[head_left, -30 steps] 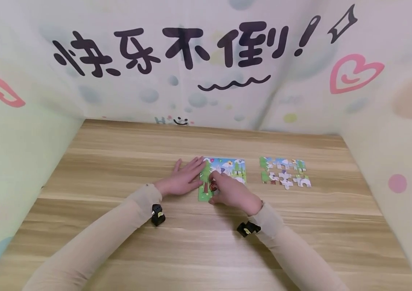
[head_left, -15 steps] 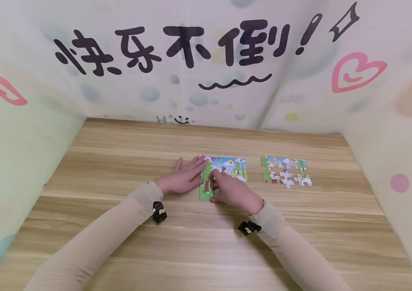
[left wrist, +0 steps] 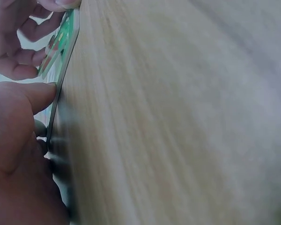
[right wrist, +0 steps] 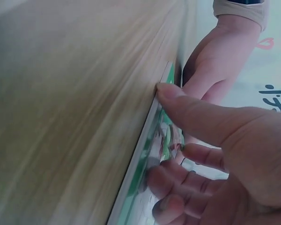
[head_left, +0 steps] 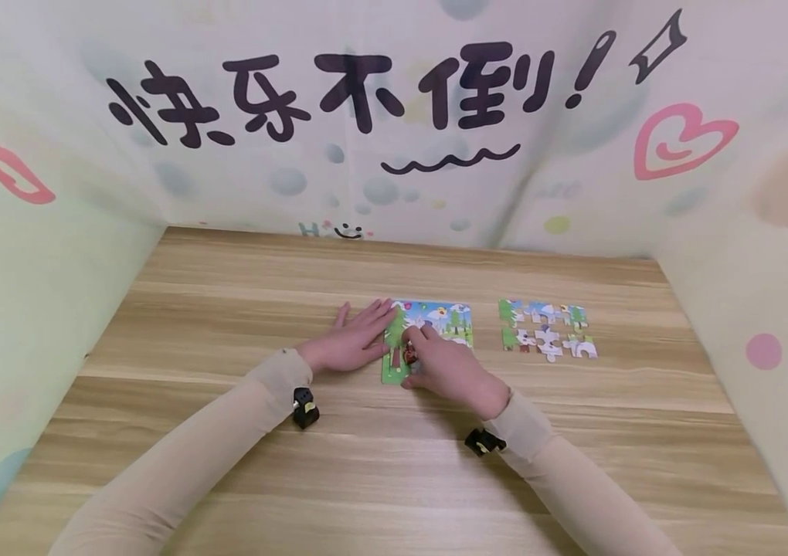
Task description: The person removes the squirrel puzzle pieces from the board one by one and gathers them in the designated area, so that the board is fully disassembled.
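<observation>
The right hand point(head_left: 455, 371) has shifted slightly — it grips a puzzle piece point(left wrist: 53, 55) beside the outspread left hand point(head_left: 348, 346).

Wood-grain bench point(head_left: 262, 266), far edge against white printed backdrop point(head_left: 255, 185), black Chinese lettering, pink heart point(head_left: 684, 141) above far right corner. Puzzle board point(head_left: 456, 320) flat, mid-bench, closer to far edge than near; printed trees, sky. Left hand point(head_left: 351, 341) palm down, fingers spread, tips on board's left edge. Right hand point(head_left: 453, 372) over board, thumb and fingers bent around dark red puzzle piece point(head_left: 409, 354) near board's left side. Loose pieces point(head_left: 547, 340) between board and bench's right edge, roughly two rows. Beige sleeves point(head_left: 199, 455) both arms, black device point(head_left: 306, 408) at each wrist.
</observation>
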A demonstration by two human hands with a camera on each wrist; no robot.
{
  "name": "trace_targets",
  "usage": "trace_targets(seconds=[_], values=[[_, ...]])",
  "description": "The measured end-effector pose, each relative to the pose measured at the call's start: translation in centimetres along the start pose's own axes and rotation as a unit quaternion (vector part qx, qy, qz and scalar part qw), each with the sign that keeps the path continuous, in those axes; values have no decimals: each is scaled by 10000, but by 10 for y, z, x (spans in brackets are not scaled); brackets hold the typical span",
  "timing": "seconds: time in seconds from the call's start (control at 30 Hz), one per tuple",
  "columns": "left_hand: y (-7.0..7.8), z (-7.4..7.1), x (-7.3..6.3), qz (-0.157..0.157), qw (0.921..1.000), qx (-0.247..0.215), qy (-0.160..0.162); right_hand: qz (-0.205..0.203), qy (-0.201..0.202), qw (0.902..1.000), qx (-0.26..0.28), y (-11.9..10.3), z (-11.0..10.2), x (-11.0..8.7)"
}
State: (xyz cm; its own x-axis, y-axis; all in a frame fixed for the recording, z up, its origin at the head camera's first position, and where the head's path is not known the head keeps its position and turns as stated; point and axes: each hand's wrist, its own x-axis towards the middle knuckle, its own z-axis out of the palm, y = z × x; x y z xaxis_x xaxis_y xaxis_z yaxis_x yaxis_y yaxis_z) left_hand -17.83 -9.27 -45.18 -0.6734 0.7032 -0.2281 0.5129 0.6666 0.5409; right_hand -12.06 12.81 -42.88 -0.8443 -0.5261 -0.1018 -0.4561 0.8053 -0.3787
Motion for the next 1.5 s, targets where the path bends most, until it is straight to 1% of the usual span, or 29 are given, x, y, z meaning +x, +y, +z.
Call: trace_targets(seconds=[0.13,0.2,0.37,0.47,0.87,1.1,1.27,1.5], values=[[-1,2,-1,-2,10000,17,4,-249,42,9996,123,3,1,0],[-1,2,-1,7,10000,9,17,-280,33,9993,252,5,2,0],[0,2,-1,18,10000,-76,34,-285,-12,9976,632,10,2,2],[-1,2,0,19,10000,-80,29,-286,-62,9967,763,12,1,3],[1,0,-1,45,9999,-114,84,-194,-163,9957,890,18,2,9],[2,1,0,-1,10000,-31,16,-200,-164,9943,1033,19,0,3],[2,2,1,49,9999,-64,59,-212,-167,9934,1114,21,-1,-3],[1,2,0,43,10000,23,68,-458,-227,9930,1066,28,-3,-16]])
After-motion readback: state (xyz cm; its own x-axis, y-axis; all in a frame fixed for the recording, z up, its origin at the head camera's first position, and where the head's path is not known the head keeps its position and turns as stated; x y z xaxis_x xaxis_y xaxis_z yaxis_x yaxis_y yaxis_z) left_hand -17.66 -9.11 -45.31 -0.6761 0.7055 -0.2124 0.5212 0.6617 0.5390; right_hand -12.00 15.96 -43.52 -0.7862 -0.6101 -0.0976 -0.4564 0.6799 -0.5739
